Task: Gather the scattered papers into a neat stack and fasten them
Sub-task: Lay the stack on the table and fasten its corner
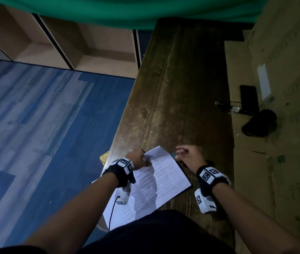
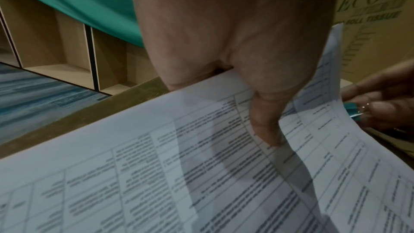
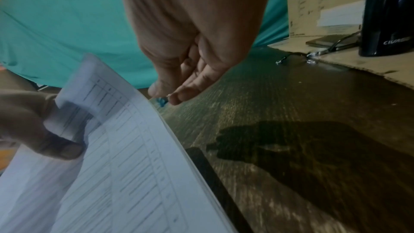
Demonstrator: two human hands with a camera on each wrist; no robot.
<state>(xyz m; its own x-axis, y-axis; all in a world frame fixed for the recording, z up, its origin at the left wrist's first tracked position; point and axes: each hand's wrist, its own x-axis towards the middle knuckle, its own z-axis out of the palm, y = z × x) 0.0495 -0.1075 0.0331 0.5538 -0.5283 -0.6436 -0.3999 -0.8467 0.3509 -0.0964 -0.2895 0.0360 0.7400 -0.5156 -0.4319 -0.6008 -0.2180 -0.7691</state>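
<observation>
Holding the papers [image 1: 161,177] as a gathered stack, lifted and bowed above the wooden surface [image 1: 178,92], near its front edge. Left hand [image 1: 138,158] pinching the far left corner, thumb [image 2: 266,121] pressing on top, fingers underneath, probably to keep the sheet edges aligned. Right hand [image 1: 188,155] pinching a small teal binder clip [image 2: 352,108] between thumb and fingertips, just beside the far right edge of the stack, not yet on it. Judging the step: bringing the clip to the edge for fastening. Risking sheets slipping if the left pinch loosens. Dark bottle [image 3: 389,13] sitting well apart on the cardboard [image 1: 244,70].
</observation>
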